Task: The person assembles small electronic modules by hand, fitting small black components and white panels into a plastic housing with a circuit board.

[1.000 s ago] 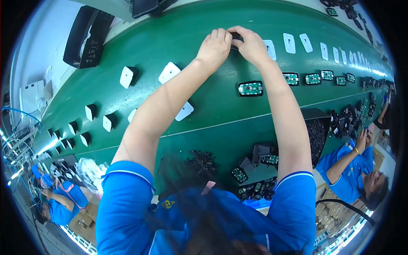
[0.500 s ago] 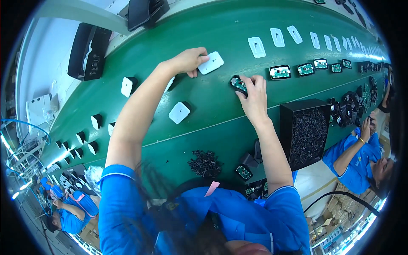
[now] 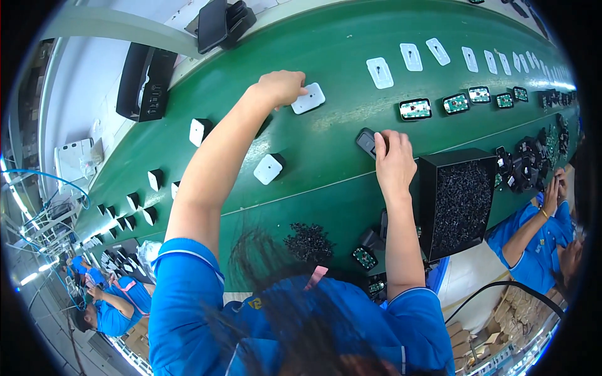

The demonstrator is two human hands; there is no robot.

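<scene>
At the middle of the bench, my left hand (image 3: 282, 89) grips the near-left edge of a white cover (image 3: 311, 100) with rounded corners and small holes. The fingertips under it are partly hidden. To the right, my right hand (image 3: 396, 166) has its thumb and fingers closed on a small black housing (image 3: 366, 142), whose dark outer side faces up. Between my arms a white-topped black unit (image 3: 268, 169) rests on the green bench (image 3: 326, 166). Black housings with circuit boards, such as one with a bright inside (image 3: 415, 109), sit in a row at the right.
White trays (image 3: 380, 73) line the far right. A black box of tiny dark parts (image 3: 461, 200) stands beside my right forearm. A pile of small black pieces (image 3: 310, 243) lies close to my body. Finished-looking units (image 3: 155, 180) spread leftward. Co-workers (image 3: 533, 235) sit at both sides.
My right hand has turned the black housing over; its circuit board faced up before, and now the dark side shows. My left hand keeps the white cover. The whole view has shifted slightly.
</scene>
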